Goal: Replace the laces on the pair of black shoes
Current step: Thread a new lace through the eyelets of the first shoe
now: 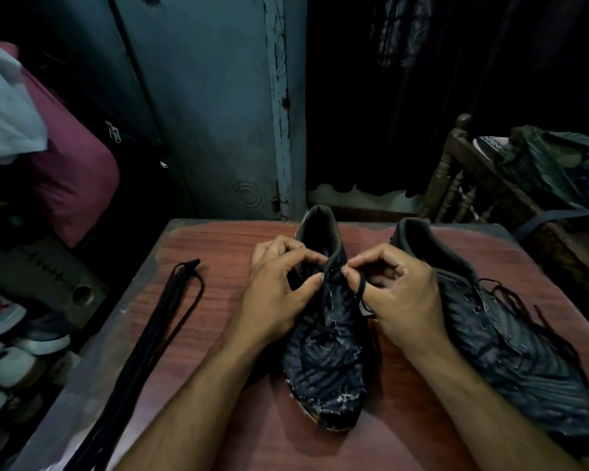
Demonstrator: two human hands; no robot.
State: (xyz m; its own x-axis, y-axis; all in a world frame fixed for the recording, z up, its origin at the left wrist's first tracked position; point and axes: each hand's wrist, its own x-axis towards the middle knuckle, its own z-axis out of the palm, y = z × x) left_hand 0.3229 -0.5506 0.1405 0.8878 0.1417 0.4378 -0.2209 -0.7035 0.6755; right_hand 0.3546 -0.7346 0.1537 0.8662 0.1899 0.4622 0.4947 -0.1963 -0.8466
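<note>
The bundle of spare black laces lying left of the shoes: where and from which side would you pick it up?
Grip the spare laces near the far looped end, where the strands bunch tightly together. Come from above, the left hand being nearer, fingers across the bundle: it lies flat on the table, running toward the near edge, with nothing beside it.

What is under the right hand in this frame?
The right hand pinches a black lace looped over its finger, at the top eyelets of the middle shoe. Below it lie that shoe's side and the wooden table. The hand hides where the lace goes underneath.
</note>
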